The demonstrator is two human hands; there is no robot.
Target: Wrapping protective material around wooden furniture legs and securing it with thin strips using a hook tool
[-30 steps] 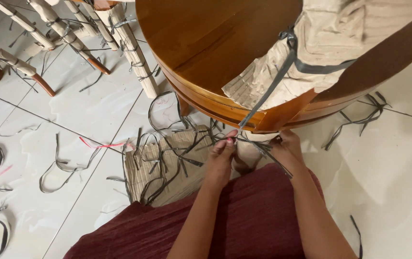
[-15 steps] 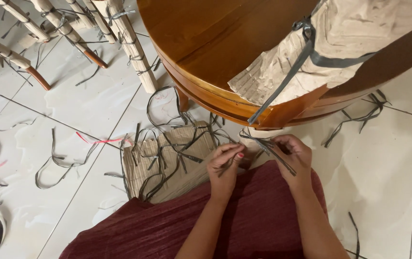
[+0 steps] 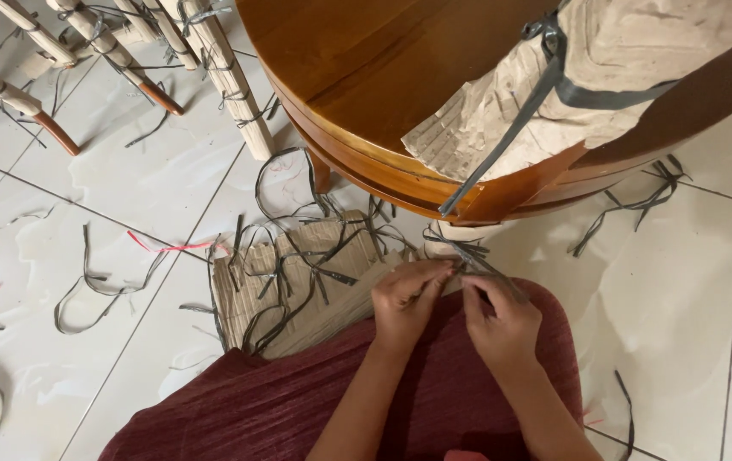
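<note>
My left hand [image 3: 406, 300] and my right hand [image 3: 496, 320] meet over my dark red lap [image 3: 315, 401], fingers pinched on a thin grey plastic strap [image 3: 468, 256] at a cardboard-wrapped table leg [image 3: 456, 235]. Above it stands a round wooden table [image 3: 366, 77]. A cardboard-wrapped bundle [image 3: 622, 77] tied with a grey strap [image 3: 545, 90] lies on the table and hangs over its edge.
A sheet of corrugated cardboard [image 3: 298, 290] with several cut straps lies on the white tiled floor left of my hands. More loose straps [image 3: 101, 282] are scattered on the tiles. Cardboard-wrapped chair legs [image 3: 221, 77] stand at the upper left.
The view has shifted, so the table sits higher and further right. My hands have dropped away from the table edge toward my lap, still close together on the strap.
</note>
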